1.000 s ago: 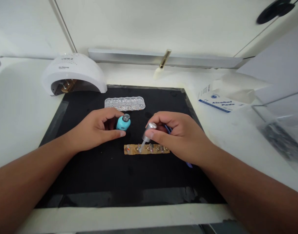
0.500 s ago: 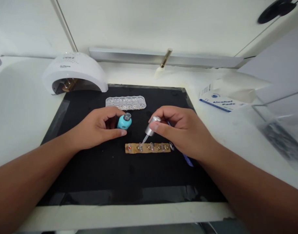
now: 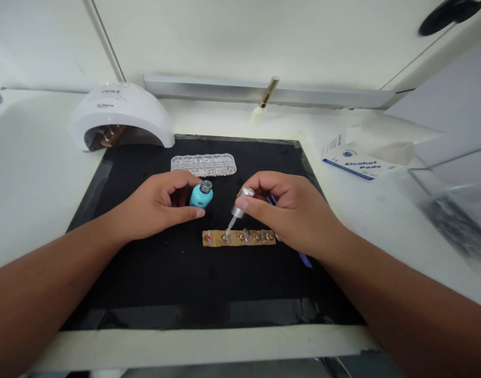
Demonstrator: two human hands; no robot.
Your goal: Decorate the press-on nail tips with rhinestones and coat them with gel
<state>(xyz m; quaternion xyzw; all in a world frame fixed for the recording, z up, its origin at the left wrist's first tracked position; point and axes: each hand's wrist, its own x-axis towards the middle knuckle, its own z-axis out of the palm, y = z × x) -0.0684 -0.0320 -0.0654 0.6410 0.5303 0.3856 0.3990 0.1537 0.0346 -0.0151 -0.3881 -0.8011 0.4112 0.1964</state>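
Observation:
My left hand (image 3: pixel 167 202) grips an uncapped turquoise nail polish bottle (image 3: pixel 201 196) between thumb and fingers, its neck tilted slightly right. In my right hand (image 3: pixel 282 202) is the silver-capped polish brush (image 3: pixel 239 205), pointing down and left. The brush tip meets one of the small decorated nail tips (image 3: pixel 227 238), second from the left on a tan display strip (image 3: pixel 234 240). Several nail tips stand along that strip; the leftmost bears a red stone (image 3: pixel 210 238). A purple-blue tool (image 3: pixel 305 260) lies partly hidden under my right hand.
A clear compartment case (image 3: pixel 204 165) of small stones lies behind my hands on the black mat (image 3: pixel 177 283). Around the mat stand a white nail lamp (image 3: pixel 120 113), a gold-capped bottle (image 3: pixel 269 93), an alcohol pads box (image 3: pixel 353 157) and a clear container (image 3: pixel 461 220).
The brush in my right hand has shifted slightly left and down along the second nail tip. My left hand and the bottle stay almost in place.

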